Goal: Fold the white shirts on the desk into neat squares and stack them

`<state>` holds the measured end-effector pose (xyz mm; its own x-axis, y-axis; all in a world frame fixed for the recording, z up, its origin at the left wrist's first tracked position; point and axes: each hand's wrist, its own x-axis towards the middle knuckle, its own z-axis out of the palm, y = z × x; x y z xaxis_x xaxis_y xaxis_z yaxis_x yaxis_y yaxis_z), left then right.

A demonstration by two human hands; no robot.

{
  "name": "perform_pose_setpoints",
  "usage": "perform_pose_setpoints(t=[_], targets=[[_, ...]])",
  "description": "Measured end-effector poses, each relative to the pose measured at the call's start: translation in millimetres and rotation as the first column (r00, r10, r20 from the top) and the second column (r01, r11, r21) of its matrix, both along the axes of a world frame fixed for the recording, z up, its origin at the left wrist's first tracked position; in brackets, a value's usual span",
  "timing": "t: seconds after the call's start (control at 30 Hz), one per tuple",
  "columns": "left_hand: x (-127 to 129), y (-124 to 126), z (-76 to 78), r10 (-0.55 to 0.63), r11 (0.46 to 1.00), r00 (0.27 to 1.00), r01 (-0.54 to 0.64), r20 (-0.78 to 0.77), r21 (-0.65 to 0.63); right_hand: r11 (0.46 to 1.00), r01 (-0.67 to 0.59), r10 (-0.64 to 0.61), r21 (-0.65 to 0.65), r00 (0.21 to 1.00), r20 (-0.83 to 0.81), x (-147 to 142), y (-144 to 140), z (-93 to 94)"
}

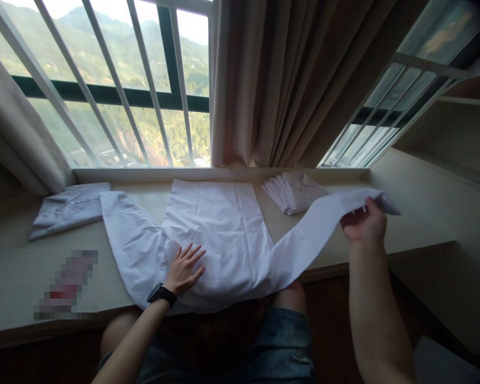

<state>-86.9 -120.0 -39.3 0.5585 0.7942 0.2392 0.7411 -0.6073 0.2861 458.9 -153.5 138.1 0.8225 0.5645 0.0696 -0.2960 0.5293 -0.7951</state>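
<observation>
A white long-sleeved shirt [224, 234] lies spread over the window ledge, its near edge hanging slightly over the front. Its left sleeve lies slanting out on the ledge. My left hand [185, 269], with a black watch at the wrist, rests flat on the shirt's body, fingers spread. Out to the right, my right hand [366, 221] grips the other sleeve near its cuff, fingers closed around the cloth. That sleeve is stretched sideways and lifted off the ledge at its end.
Folded white garments [72, 208] lie at the ledge's left, and a stack of folded shirts [294, 192] at the back right. A pixelated item [68, 285] is at front left. Curtains [288, 80] and a barred window [116, 96] stand behind the ledge [144, 205].
</observation>
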Motion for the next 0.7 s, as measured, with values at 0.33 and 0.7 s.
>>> perform_pose_setpoints(t=[0.33,0.7], targets=[[-24,1,-8.0,0.112,0.994,0.994,-0.112,0.001,0.007,0.999,-0.020,-0.021,0.047,0.674,0.739,-201,256,-10.3],[-27,7,-11.0,0.134,0.990,0.991,-0.134,0.007,0.035,0.607,0.024,0.727,-0.795,0.389,0.567,-388,352,-159.0]])
